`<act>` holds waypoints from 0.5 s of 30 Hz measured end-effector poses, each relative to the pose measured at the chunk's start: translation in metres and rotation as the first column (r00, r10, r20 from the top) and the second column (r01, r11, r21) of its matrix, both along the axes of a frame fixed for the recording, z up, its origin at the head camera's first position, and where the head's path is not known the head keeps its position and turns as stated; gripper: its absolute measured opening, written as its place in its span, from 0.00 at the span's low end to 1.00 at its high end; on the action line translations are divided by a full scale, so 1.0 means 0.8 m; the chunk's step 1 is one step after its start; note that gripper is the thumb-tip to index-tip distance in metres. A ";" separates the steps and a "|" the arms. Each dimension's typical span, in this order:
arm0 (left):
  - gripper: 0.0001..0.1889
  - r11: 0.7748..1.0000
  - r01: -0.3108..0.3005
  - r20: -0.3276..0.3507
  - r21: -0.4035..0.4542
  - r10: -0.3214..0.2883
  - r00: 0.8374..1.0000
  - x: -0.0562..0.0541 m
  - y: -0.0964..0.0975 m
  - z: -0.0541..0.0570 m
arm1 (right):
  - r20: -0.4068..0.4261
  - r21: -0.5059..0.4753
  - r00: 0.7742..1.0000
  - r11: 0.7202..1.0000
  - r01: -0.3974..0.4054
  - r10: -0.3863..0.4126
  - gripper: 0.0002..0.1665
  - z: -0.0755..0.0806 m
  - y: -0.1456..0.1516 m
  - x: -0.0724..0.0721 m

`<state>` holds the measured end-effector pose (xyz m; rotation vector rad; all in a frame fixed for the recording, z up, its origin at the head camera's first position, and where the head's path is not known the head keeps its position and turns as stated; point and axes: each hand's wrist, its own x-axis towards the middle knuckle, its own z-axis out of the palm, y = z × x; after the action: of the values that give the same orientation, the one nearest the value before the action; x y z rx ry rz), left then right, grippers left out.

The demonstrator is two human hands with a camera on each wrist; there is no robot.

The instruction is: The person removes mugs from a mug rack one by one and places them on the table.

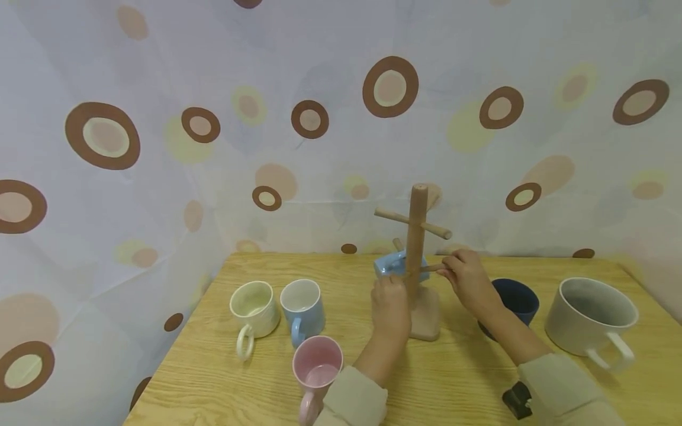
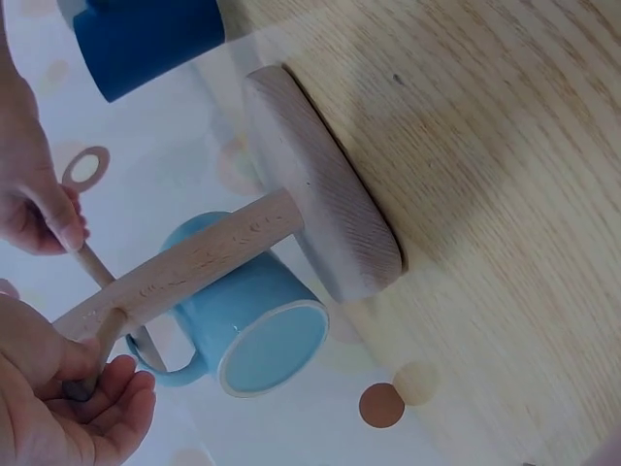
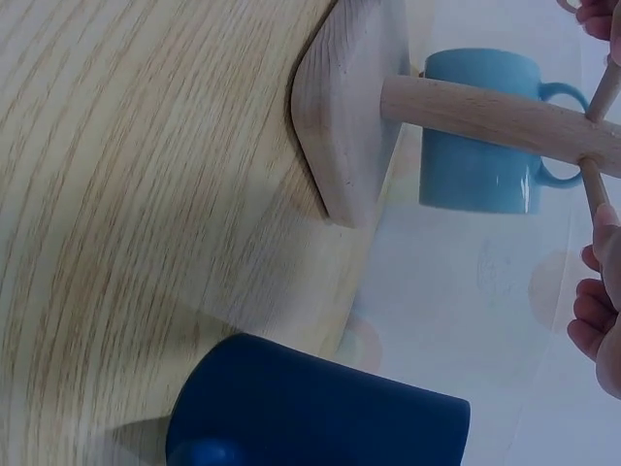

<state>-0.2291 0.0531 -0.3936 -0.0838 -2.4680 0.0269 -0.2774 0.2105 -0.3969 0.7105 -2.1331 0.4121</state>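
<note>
A wooden mug tree [image 1: 417, 236] stands on the table, its post upright on a flat base [image 2: 315, 184]. On one of its rear pegs hangs a light blue mug [image 2: 262, 316] by its handle, behind the post. My left hand [image 1: 391, 307] pinches a lower peg on the near left side, with thumb and fingers around its end in the left wrist view. Another lower peg, on the right, has its tip between the thumb and fingers of my right hand [image 1: 471, 284]. The upper pegs carry nothing.
Left of the tree stand a cream mug [image 1: 256, 310], another light blue mug [image 1: 303, 307] and a pink mug [image 1: 318, 364] near my left sleeve. A navy mug [image 3: 320, 408] is partly behind my right forearm. A large grey mug [image 1: 586, 319] stands far right. A patterned curtain hangs behind.
</note>
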 end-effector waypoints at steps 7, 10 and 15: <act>0.15 0.998 0.018 0.068 -0.064 -0.014 0.998 0.004 0.003 -0.001 | -0.013 0.025 1.000 1.000 -0.005 0.005 0.11 0.001 0.005 -0.004; 0.14 0.998 0.010 0.030 -0.062 -0.008 1.000 0.005 0.006 -0.003 | -0.027 0.039 0.999 0.999 -0.021 0.022 0.12 0.001 0.007 -0.008; 0.13 0.997 -0.004 -0.052 -0.081 0.000 0.999 0.007 0.009 -0.006 | -0.024 0.050 0.999 0.998 -0.034 0.036 0.13 0.000 0.009 -0.014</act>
<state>-0.2233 0.0599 -0.3986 -0.1139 -2.4146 0.1283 -0.2884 0.2179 -0.3971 0.7780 -2.1164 0.3688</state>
